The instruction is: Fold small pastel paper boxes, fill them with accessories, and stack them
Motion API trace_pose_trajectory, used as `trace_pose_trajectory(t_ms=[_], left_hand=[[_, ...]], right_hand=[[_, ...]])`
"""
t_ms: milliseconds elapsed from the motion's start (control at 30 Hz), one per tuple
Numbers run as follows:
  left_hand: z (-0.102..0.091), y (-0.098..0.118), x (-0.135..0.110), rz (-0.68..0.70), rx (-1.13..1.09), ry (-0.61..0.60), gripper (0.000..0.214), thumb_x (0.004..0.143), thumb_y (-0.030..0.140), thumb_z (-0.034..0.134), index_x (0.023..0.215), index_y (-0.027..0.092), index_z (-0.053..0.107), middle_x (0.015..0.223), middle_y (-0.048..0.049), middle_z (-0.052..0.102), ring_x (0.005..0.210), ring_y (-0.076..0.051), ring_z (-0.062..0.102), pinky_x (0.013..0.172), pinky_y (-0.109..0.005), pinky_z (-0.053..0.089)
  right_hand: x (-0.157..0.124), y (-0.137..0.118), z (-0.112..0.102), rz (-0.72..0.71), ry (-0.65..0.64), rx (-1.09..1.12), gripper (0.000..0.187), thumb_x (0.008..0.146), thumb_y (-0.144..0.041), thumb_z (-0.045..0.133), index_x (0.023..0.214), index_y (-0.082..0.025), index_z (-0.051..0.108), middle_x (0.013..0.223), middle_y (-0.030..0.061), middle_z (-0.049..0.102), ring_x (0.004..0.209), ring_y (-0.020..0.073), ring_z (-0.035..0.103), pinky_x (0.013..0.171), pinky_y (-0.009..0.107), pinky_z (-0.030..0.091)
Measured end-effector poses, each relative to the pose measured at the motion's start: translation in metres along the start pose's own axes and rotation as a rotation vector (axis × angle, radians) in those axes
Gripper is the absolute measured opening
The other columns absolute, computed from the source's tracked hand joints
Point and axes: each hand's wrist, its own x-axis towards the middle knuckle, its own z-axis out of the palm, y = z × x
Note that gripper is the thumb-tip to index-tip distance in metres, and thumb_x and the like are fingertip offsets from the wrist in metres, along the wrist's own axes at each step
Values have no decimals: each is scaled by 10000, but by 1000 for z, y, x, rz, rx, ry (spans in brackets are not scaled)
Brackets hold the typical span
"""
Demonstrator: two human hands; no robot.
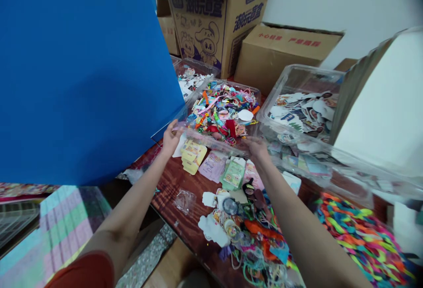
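A clear plastic bin [211, 139] full of mixed small trinkets, cords and hair ties [221, 112] lies in front of me, both arms stretched out to it. At its front left corner, my left hand [172, 138] is closed on the edge. My right hand [257, 148] grips the front right corner, slightly blurred. Between my arms, on the dark red wooden table [168, 191], lie small printed packets: yellow [193, 156], purple [213, 165] and green [233, 173]. Nearer to me is a loose pile of colourful bands and hair ties [254, 230] with white cards [213, 230].
A large blue board [82, 72] blocks the left side. Cardboard boxes [201, 24] stand at the back. To the right are a clear bin of stickers [304, 112], a leaning white panel [383, 107] and a heap of bright bands [363, 235]. Striped pastel packs [62, 230] sit lower left.
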Motion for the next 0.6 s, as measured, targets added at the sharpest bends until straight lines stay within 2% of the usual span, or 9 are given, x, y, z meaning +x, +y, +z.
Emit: trace_pose_trajectory(t_ms=[67, 133, 333, 467, 600], left_hand=[[0, 12, 10, 71, 10, 30, 594, 859, 402, 678, 1386, 210, 482, 1297, -109, 607, 1090, -239, 639, 858, -290, 525], [1, 21, 19, 109, 24, 29, 569, 844, 356, 700, 1357, 199, 510, 1212, -102, 640, 1010, -234, 657, 812, -292, 530], [13, 31, 39, 127, 41, -14, 508, 811, 201, 702, 1293, 165, 545, 1122, -100, 647, 959, -227, 637, 796, -302, 519], [17, 26, 56, 103, 12, -29, 454, 791, 150, 678, 1219, 182, 528, 1117, -74, 638, 928, -189, 635, 823, -293, 513], [13, 3, 57, 38, -35, -14, 458, 837, 160, 586, 1253, 226, 408, 1115, -53, 633, 885, -153, 643, 823, -292, 522]], right_hand=[[0, -3, 2, -17, 14, 0, 120, 592, -122, 692, 643, -181, 600, 506, -6, 631, 440, 160, 598, 407, 254, 491], [0, -6, 3, -39, 45, 6, 128, 586, -132, 692, 658, -182, 599, 508, -9, 629, 451, 171, 604, 408, 265, 488], [1, -1, 9, -111, 136, 21, 184, 558, -106, 591, 720, -190, 574, 540, -26, 620, 480, 175, 615, 424, 272, 503], [10, 8, 15, -153, 173, -17, 154, 564, -148, 585, 705, -202, 553, 504, -35, 578, 455, 165, 592, 393, 249, 474], [24, 16, 18, -212, 188, -51, 161, 577, -177, 585, 729, -210, 542, 485, -58, 534, 414, 145, 544, 367, 234, 445]])
